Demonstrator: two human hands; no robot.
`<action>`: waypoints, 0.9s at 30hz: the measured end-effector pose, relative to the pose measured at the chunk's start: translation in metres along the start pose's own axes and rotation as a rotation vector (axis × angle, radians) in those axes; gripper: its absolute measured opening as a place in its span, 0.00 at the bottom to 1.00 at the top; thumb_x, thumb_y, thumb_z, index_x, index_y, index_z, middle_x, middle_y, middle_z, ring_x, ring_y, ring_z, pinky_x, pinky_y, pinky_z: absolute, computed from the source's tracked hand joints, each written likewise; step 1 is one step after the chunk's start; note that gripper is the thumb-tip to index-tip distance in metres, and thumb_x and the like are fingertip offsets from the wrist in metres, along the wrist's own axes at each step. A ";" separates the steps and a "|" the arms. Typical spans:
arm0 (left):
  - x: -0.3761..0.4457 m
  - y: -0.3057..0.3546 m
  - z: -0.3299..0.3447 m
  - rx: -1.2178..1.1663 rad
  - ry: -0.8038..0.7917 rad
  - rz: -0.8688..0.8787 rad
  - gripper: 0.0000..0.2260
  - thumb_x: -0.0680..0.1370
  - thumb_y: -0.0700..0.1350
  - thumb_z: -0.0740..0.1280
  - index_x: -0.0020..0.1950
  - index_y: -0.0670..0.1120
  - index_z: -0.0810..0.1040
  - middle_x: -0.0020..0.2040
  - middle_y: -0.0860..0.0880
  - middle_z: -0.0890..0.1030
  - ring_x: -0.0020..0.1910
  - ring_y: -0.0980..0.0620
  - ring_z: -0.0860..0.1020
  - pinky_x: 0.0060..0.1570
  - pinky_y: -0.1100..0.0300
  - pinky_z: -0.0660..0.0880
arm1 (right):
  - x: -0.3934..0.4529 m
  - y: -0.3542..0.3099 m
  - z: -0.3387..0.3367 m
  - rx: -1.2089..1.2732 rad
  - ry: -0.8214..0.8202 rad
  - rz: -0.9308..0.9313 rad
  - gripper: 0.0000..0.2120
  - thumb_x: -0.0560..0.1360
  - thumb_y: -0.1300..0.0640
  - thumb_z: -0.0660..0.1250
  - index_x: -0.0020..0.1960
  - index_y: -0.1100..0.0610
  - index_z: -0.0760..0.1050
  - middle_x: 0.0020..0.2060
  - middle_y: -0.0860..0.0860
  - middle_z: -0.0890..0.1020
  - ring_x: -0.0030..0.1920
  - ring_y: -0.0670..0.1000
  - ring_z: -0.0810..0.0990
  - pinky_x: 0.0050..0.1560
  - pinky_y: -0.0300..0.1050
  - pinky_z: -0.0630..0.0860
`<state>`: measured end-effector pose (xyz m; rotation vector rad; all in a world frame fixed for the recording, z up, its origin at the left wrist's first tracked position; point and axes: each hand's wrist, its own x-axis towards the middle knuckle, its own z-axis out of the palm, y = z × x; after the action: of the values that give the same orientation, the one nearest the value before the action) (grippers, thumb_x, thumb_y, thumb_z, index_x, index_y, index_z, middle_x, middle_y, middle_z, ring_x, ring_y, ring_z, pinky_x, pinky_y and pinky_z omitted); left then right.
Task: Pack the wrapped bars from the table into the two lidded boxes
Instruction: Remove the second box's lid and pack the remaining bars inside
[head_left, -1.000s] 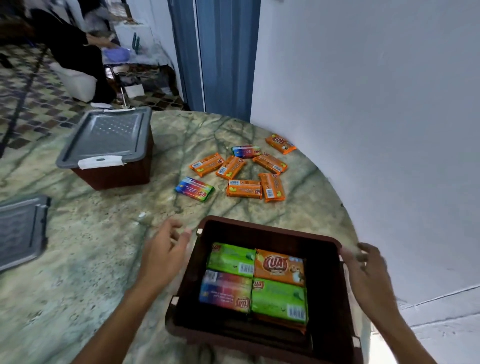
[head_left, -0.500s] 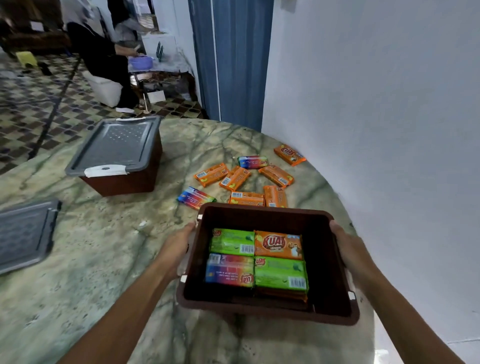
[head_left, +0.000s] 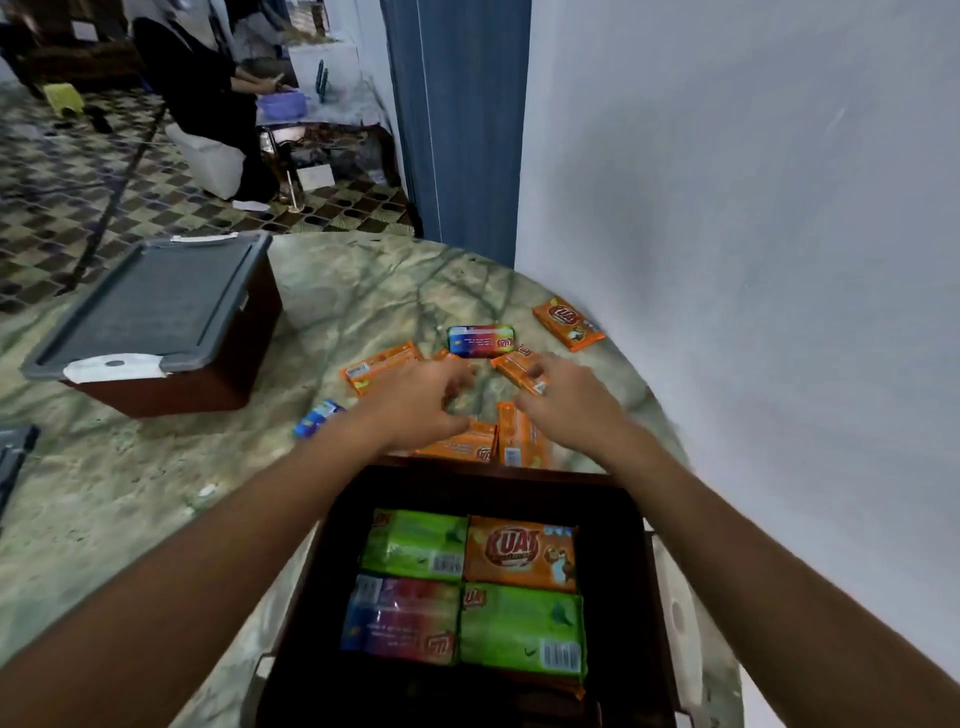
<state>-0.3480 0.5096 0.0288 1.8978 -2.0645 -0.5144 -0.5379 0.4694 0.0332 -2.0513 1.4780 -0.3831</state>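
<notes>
At the bottom centre, the open brown box (head_left: 631, 545) holds four wrapped bars (head_left: 520, 552); a lidded box (head_left: 156, 332) sits left. Loose bars (head_left: 382, 366) lie mid-frame on the marbled counter (head_left: 130, 493). Left hand (head_left: 415, 402) and right hand (head_left: 569, 397) hover over them, each grip loosely spread, empty.

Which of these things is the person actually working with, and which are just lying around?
Part of the job:
open brown plastic box with four bars showing on top
closed brown box with grey lid
loose orange wrapped bars
loose multicoloured wrapped bar
left hand, right hand

Just lying about:
purple bowl on the far table
yellow stool
</notes>
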 end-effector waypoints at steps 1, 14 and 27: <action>0.021 0.005 0.010 0.149 -0.120 0.030 0.22 0.70 0.49 0.74 0.62 0.48 0.74 0.56 0.49 0.78 0.55 0.49 0.77 0.52 0.56 0.73 | 0.022 -0.003 0.014 -0.094 -0.113 0.006 0.19 0.73 0.52 0.66 0.63 0.54 0.71 0.55 0.53 0.78 0.55 0.55 0.77 0.51 0.47 0.74; 0.066 -0.025 0.070 0.465 -0.484 -0.096 0.33 0.67 0.47 0.77 0.69 0.48 0.66 0.65 0.44 0.73 0.62 0.45 0.73 0.58 0.53 0.72 | 0.071 0.031 0.077 -0.417 -0.340 0.210 0.28 0.69 0.45 0.71 0.63 0.58 0.72 0.60 0.56 0.77 0.59 0.56 0.76 0.56 0.49 0.74; -0.094 0.027 -0.045 0.390 -0.248 0.213 0.36 0.64 0.57 0.74 0.71 0.55 0.68 0.57 0.51 0.75 0.57 0.51 0.73 0.55 0.59 0.71 | -0.111 -0.003 -0.019 -0.326 -0.144 -0.260 0.38 0.64 0.53 0.71 0.72 0.48 0.63 0.60 0.48 0.74 0.59 0.52 0.73 0.53 0.47 0.74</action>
<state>-0.3437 0.6023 0.0840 1.8502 -2.6561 -0.3266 -0.5838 0.5678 0.0613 -2.4833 1.2548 -0.0934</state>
